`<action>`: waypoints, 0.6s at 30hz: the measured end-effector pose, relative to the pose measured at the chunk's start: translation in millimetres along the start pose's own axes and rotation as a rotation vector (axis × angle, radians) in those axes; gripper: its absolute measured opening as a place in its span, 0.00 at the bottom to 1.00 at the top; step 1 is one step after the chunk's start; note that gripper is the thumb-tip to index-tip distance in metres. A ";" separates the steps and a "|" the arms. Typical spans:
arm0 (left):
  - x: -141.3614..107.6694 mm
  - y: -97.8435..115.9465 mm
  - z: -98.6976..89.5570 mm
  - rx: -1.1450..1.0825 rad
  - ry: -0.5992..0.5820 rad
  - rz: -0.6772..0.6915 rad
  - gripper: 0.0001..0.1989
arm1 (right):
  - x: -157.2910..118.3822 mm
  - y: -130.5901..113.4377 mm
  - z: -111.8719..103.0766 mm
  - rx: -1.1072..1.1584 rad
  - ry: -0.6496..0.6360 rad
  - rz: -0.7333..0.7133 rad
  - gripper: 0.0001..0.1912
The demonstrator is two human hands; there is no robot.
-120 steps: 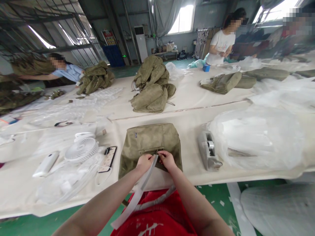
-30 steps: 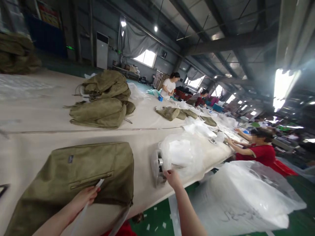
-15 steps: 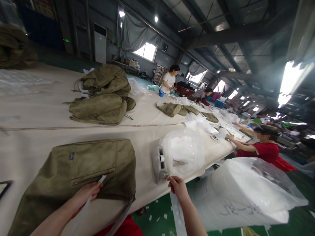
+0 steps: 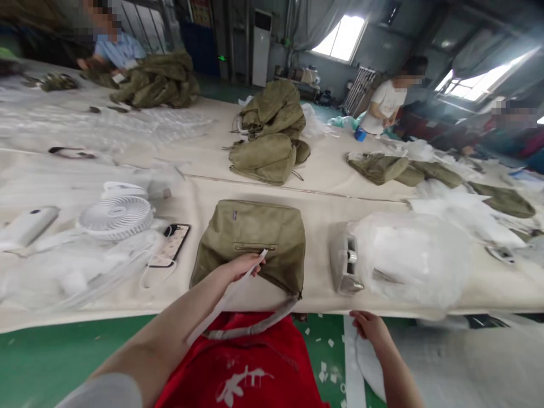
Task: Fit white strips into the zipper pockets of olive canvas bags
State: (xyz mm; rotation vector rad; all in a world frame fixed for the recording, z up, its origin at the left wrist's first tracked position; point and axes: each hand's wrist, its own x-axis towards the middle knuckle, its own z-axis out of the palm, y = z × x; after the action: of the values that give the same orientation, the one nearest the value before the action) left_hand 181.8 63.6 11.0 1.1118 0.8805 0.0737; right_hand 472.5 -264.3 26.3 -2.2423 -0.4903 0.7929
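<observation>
An olive-green fabric bag (image 4: 267, 218) with a small dark label and a zipped pocket lies flat on the table in front of me. My left hand (image 4: 244, 266) is over its lower part, fingers closed round a long white strip (image 4: 221, 306) that trails down along my forearm. A wrapped strap (image 4: 259, 327) runs from the bag's lower right corner across my red apron. At the table's front edge, my right hand (image 4: 370, 327) has its fingers pinched together; what they hold, if anything, cannot be made out. Just above it stands a tape dispenser (image 4: 346, 266) with a white roll.
Clear plastic bags (image 4: 412, 255) lie right of the dispenser. To the left are a phone (image 4: 174, 246), a white fan (image 4: 115, 215) and plastic sheeting. More olive bags (image 4: 263, 156) sit farther back. Co-workers stand across the table. A large white sack (image 4: 467, 351) is below the right edge.
The view has swung left, bringing the fan, phone and another co-worker into sight. My right hand has moved away from the dispenser, down toward the table edge. My left hand still grips the strip.
</observation>
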 end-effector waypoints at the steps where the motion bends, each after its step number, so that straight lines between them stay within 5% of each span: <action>1: 1.2 -1.6 0.5 0.001 -0.009 0.003 0.25 | -6.9 -8.3 2.2 0.057 -0.107 -0.003 0.19; 5: 7.4 -8.6 4.1 0.015 -0.001 0.014 0.25 | -23.7 -68.1 35.6 0.219 -0.395 -0.117 0.24; 10: 7.8 -16.2 10.3 0.053 0.093 0.046 0.24 | -5.6 -139.8 126.1 0.206 -0.517 -0.299 0.22; 14: 3.4 -19.3 14.7 0.110 0.167 0.075 0.22 | 14.3 -167.9 190.9 0.138 -0.585 -0.375 0.15; 18: -0.5 -18.5 15.0 0.152 0.179 0.105 0.19 | 25.6 -179.0 220.1 0.004 -0.623 -0.448 0.14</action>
State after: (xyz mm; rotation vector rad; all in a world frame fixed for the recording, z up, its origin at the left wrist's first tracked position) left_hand 184.4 43.4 -1.2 1.3083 0.9997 0.1986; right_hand 325.6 -20.4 19.8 -1.7407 -1.2268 1.2284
